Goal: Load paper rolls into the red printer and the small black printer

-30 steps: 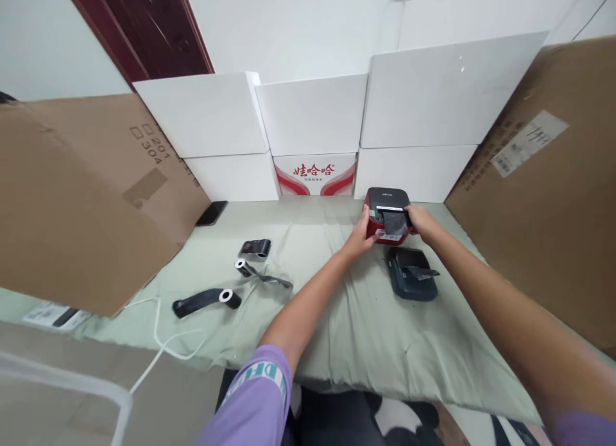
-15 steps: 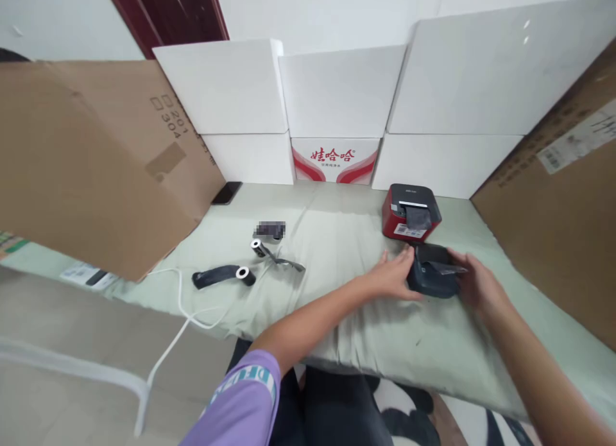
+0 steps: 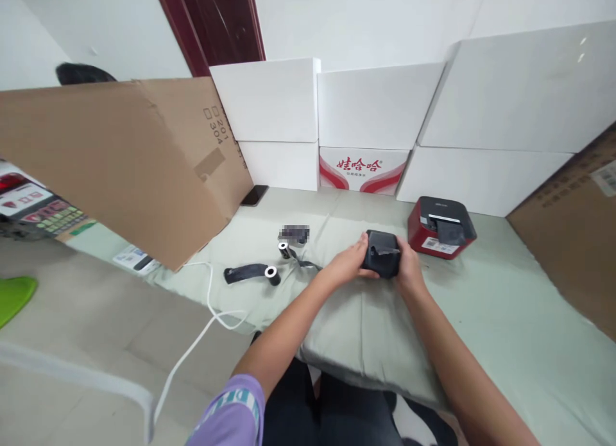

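Note:
Between my two hands is a small black printer point(image 3: 381, 257), with a dark strip of paper lying across its top. My left hand point(image 3: 350, 258) grips its left side, thumb near the front edge. The right side is held by my right hand point(image 3: 409, 266), whose fingers are partly hidden behind it. Whether the printer touches the cloth cannot be made out. To its right stands a red and black receipt printer point(image 3: 441, 226) with a dark strip hanging from its slot. Left of my hands lie two paper rolls, one upper point(image 3: 283, 249) and one lower point(image 3: 272, 276), with dark strips unrolled.
A pale green cloth point(image 3: 486, 305) covers the table. White boxes point(image 3: 368, 106) line the back. Cardboard panels stand at the left point(image 3: 144, 157) and right point(image 3: 572, 234). A phone point(image 3: 255, 195) lies by the left panel. A white cable point(image 3: 210, 292) runs over the front edge.
Both hands have carried the black printer left, away from the red and black printer. The camera view has turned slightly left, so the scene sits further right.

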A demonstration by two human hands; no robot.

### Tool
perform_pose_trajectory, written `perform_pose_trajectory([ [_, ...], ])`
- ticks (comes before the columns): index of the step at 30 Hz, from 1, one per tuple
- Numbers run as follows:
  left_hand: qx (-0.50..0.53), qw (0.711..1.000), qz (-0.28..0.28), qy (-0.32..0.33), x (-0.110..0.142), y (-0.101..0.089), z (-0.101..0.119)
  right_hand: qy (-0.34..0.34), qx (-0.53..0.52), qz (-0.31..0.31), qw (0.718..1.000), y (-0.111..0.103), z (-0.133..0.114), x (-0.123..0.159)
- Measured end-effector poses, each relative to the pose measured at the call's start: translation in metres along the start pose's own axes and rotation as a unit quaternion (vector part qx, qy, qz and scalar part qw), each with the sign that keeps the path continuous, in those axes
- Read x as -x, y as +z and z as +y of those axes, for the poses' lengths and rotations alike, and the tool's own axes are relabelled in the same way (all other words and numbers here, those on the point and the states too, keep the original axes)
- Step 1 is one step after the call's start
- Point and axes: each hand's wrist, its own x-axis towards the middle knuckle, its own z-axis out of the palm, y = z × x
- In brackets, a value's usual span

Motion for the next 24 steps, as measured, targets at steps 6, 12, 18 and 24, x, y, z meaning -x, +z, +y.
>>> perform_pose_trajectory([
  [6,-0.097,0.994,0.001,-0.055,0.003,0.013,-0.001,-0.004,0.041,0.02,0.999,0.005,0.009,0.004],
  [12,-0.147,0.984,0.03,-0.097,0.012,0.024,0.008,-0.072,0.131,0.009,0.989,-0.001,0.017,0.007],
  [18,-0.098,0.985,0.082,-0.114,0.015,0.03,0.005,-0.099,0.179,0.008,0.979,-0.003,0.018,0.008],
  [24,-0.063,0.985,0.111,-0.113,0.013,0.03,0.005,-0.113,0.19,0.002,0.975,-0.008,0.015,0.0],
])
